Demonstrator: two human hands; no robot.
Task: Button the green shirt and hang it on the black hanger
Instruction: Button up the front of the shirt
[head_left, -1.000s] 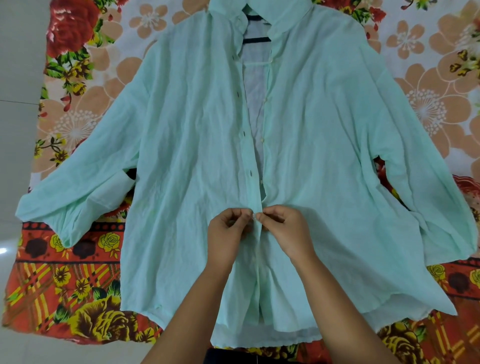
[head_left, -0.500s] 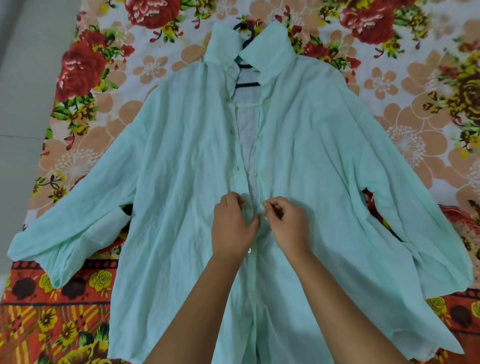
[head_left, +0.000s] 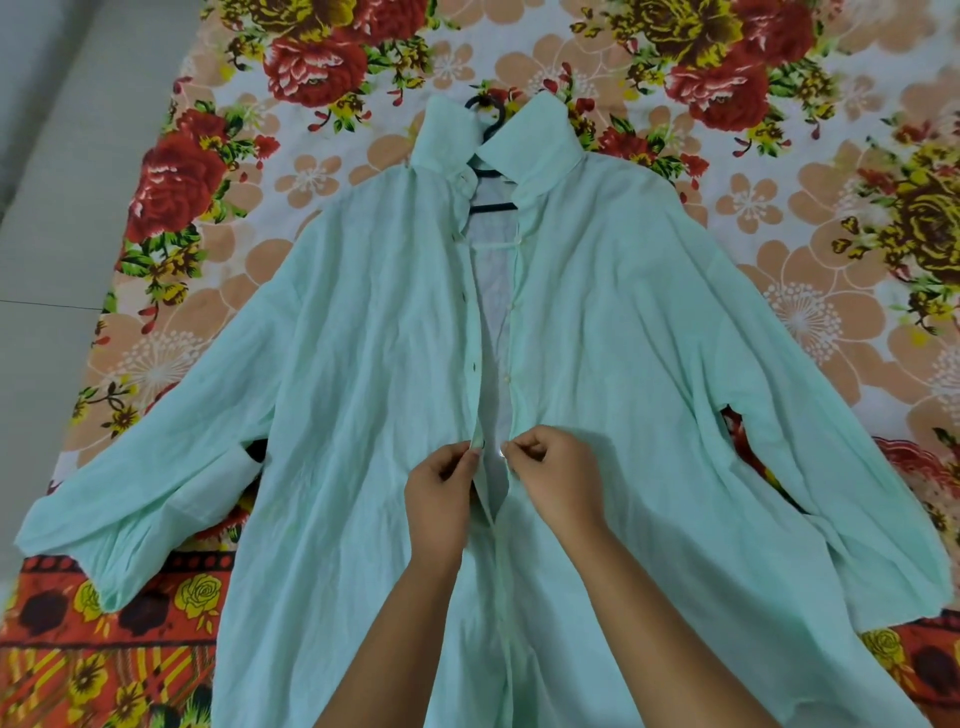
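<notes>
head view showed a green shirt (head_left: 363, 415) spread flat, front up, on a flowered sheet (head_left: 311, 171), with its sleeves out to both sides. a black hanger (head_left: 493, 208) sat inside the neck, its hook poking out past the collar. the left hand (head_left: 441, 499) pinched the buttonhole edge of the front between thumb and fingertips, lifting it a little. the right hand (head_left: 550, 483) pinched the facing edge at a small pale button, just beside the left hand's grip, with a narrow gap between the two edges. both grips sat about halfway down the front opening. below the hands the two edges met and lay closed. above them the front gaped open up to the collar, its buttons undone. a strip of pale floor (head_left: 52, 208) ran along the left of the sheet.
</notes>
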